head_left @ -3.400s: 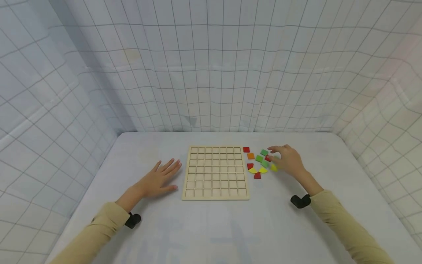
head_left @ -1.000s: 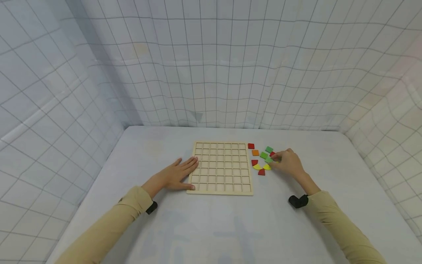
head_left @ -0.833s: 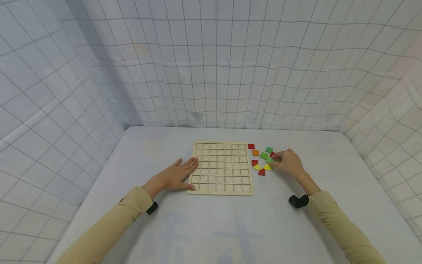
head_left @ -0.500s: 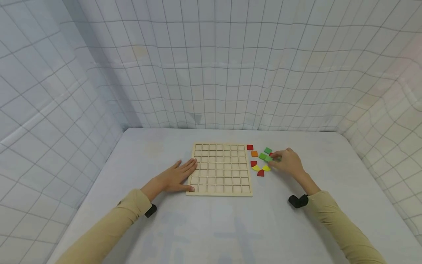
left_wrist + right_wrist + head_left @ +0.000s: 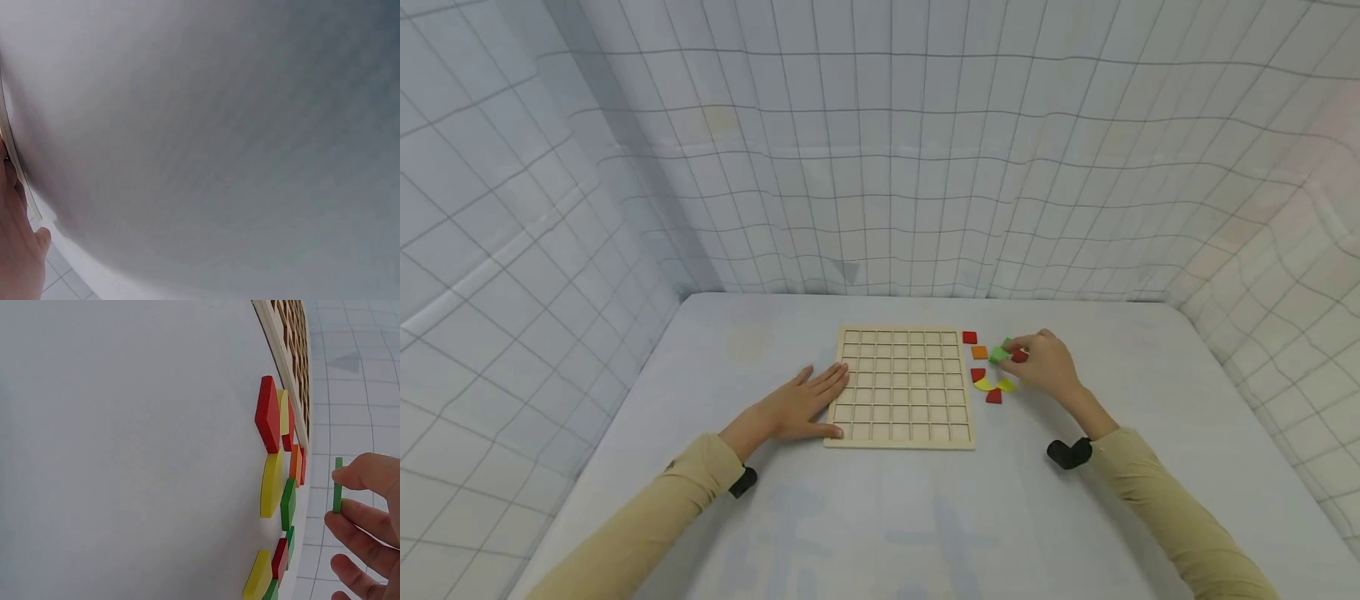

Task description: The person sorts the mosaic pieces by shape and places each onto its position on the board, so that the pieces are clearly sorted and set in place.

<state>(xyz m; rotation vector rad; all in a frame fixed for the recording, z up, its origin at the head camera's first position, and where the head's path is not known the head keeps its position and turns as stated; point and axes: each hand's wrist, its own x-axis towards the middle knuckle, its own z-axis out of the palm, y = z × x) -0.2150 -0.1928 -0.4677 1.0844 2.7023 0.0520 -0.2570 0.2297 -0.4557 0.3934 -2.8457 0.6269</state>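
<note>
Your left hand (image 5: pixel 797 406): fingers straight, on the left edge of the grid board (image 5: pixel 900 445), mid-frame | your right hand (image 5: pixel 1047 364): pinching a green tile (image 5: pixel 337 495), right of centre | orange tile (image 5: pixel 980 352): just right of board

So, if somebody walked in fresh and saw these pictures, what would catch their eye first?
Most likely the bright red, orange, yellow and green pieces, lying just right of the pale gridded board on the white table. Next, the right hand at their right side, pinching a green tile. Then the left hand, resting on the board's left edge.
</note>
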